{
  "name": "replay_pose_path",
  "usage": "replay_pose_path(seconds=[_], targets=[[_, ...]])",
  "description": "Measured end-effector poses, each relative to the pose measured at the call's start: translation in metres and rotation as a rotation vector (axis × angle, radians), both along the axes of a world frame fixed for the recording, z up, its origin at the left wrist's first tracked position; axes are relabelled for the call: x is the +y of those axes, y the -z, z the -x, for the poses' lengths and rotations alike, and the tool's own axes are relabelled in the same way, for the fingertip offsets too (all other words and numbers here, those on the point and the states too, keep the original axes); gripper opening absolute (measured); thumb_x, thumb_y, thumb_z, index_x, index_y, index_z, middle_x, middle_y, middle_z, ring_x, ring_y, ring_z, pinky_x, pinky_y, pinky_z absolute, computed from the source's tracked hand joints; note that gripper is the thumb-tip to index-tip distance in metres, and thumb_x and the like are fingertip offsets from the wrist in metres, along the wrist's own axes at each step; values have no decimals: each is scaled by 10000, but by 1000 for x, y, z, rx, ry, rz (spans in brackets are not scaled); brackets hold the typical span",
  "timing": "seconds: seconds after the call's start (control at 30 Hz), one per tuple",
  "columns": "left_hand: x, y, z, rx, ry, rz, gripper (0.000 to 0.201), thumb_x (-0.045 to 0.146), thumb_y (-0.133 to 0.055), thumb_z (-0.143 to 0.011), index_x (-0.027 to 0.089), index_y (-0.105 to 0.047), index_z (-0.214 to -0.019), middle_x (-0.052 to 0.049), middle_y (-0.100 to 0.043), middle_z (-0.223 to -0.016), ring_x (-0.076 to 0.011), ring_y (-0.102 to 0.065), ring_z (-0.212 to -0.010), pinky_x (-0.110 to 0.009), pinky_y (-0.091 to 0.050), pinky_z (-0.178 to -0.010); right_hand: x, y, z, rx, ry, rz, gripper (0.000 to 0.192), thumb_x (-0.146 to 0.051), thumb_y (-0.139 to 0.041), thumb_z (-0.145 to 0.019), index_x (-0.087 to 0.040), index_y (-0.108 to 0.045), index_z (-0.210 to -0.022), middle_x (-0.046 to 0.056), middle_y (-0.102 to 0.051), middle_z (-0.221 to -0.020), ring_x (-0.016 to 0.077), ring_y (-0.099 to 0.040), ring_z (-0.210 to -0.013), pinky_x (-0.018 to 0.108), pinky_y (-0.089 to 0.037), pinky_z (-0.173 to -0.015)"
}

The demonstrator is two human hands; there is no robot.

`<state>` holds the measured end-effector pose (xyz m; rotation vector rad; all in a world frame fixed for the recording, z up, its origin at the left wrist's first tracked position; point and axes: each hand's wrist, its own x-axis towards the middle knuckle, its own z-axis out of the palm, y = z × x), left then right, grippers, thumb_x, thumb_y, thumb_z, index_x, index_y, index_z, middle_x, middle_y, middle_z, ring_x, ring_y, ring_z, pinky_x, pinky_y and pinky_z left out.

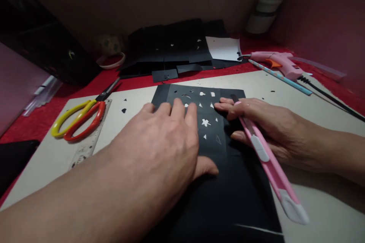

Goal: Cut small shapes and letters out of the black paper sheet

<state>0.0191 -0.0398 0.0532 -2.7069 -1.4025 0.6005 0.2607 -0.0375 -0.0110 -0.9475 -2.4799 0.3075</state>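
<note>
A black sheet of paper (228, 193) with small cut-out shapes lies on a pale cutting board (313, 106). My left hand (162, 140) rests flat on the sheet, fingers spread, pressing it down. My right hand (265, 125) grips a pink utility knife (268, 159), its tip pointing at the cut-outs near the sheet's upper right part. The knife's rear end reaches toward me.
Scissors (82, 117) with yellow and orange handles lie on a clear ruler (88, 140) at the left. Black paper pieces (171, 49) and a white sheet (224, 48) are stacked behind. A pink glue gun (281, 62), a striped stick (281, 78) and a roll of tape (111, 60) sit on red cloth.
</note>
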Motion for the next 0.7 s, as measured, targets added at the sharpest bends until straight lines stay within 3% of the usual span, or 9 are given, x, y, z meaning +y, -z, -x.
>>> replay_pose_path(seconds=[0.13,0.27,0.37,0.43,0.5,0.6,0.7], targets=[[7,-2,-1,157,-7,81,1081,786,-720,-861,46,-467,-1606,-314,-571,-1555,-489,-597,-1387,-620,-529,-1121,-6,-4,7,-100,33,-166,208,-353,-530,-1078,-192,-647,-1140,171,-805,-1158,319,-783,-984,448,-607,-770],[20,-1,10,143,-20,-29,853,669,-719,-934,85,-554,-1535,-259,-591,-1552,-455,-578,-1422,-585,-496,-1158,-14,-10,11,-170,116,-290,198,-330,-522,-1074,-209,-658,-996,87,-726,-798,252,-683,-696,394,-492,-617],[18,2,13,80,-2,-50,888,692,-702,-931,86,-530,-1557,-263,-610,-1512,-445,-648,-1316,-561,-551,-1081,-19,-11,9,-81,178,-285,224,-415,-514,-1090,-234,-611,-1000,-3,-608,-673,168,-542,-547,339,-393,-535],[13,6,11,47,12,-3,1065,787,-693,-879,78,-438,-1631,-294,-568,-1546,-462,-652,-1303,-562,-567,-1057,-20,-12,9,40,255,-190,235,-472,-542,-1081,-261,-599,-994,-42,-606,-657,124,-486,-492,301,-352,-497],[12,10,10,34,41,48,1232,859,-679,-829,62,-311,-1693,-339,-433,-1650,-511,-539,-1445,-591,-516,-1137,-21,-16,11,215,349,-70,242,-496,-643,-1027,-281,-622,-917,-53,-637,-662,106,-489,-491,275,-343,-481],[18,16,13,-27,118,100,1257,875,-629,-847,75,-217,-1724,-354,-218,-1754,-526,-281,-1621,-621,-389,-1253,-22,-24,17,479,461,200,409,-624,-780,-880,-267,-665,-718,-26,-659,-610,127,-555,-529,273,-358,-469],[27,19,19,-115,135,140,1259,889,-633,-829,105,-224,-1726,-339,-174,-1773,-517,-210,-1650,-640,-350,-1273,-28,-28,20,560,420,528,538,-773,-715,-842,-268,-725,-656,-3,-636,-518,153,-567,-489,286,-371,-428]])
